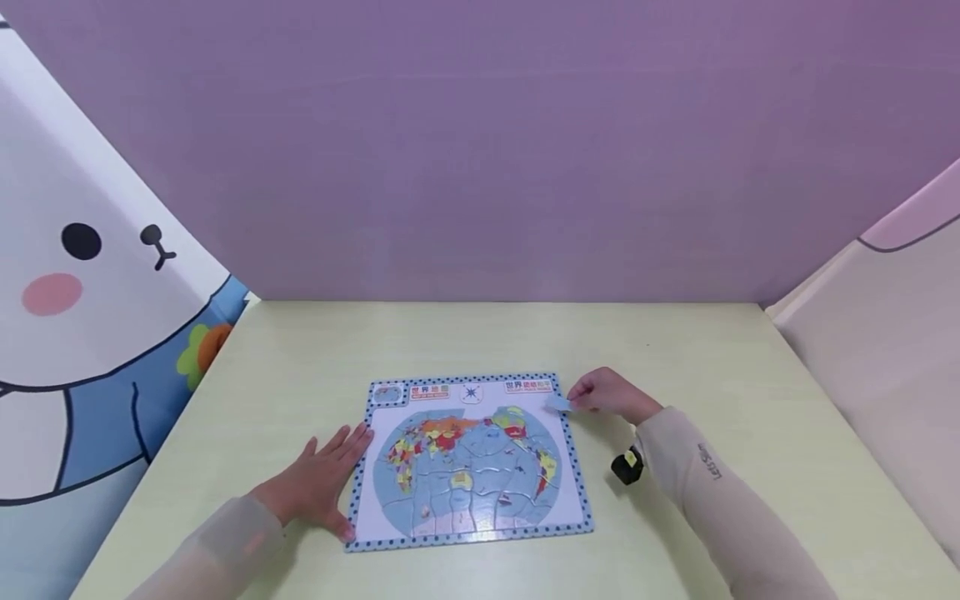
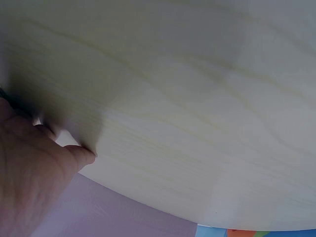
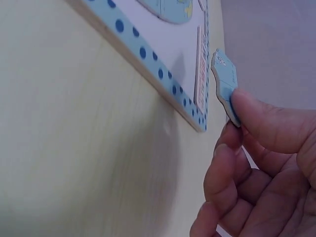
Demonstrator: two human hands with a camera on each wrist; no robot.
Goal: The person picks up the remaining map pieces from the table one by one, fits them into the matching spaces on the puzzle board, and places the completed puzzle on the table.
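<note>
A world-map jigsaw puzzle (image 1: 491,467) lies on the table in a white board (image 1: 382,521) with a blue dotted border. Most of the map is filled with pieces; a white gap shows at its top middle. My right hand (image 1: 609,393) pinches a light-blue puzzle piece (image 3: 224,81) between thumb and fingers, over the board's upper right corner. Spread fingers of my left hand (image 1: 324,477) rest along the board's left edge, thumb near its lower left corner. Only part of the left hand (image 2: 42,163) shows in the left wrist view.
A small black object (image 1: 627,467) with a yellow mark sits by the right forearm. The pale wooden table (image 1: 675,350) meets a purple wall (image 1: 495,167) behind. At the left hangs a cloth with a cartoon animal (image 1: 82,242).
</note>
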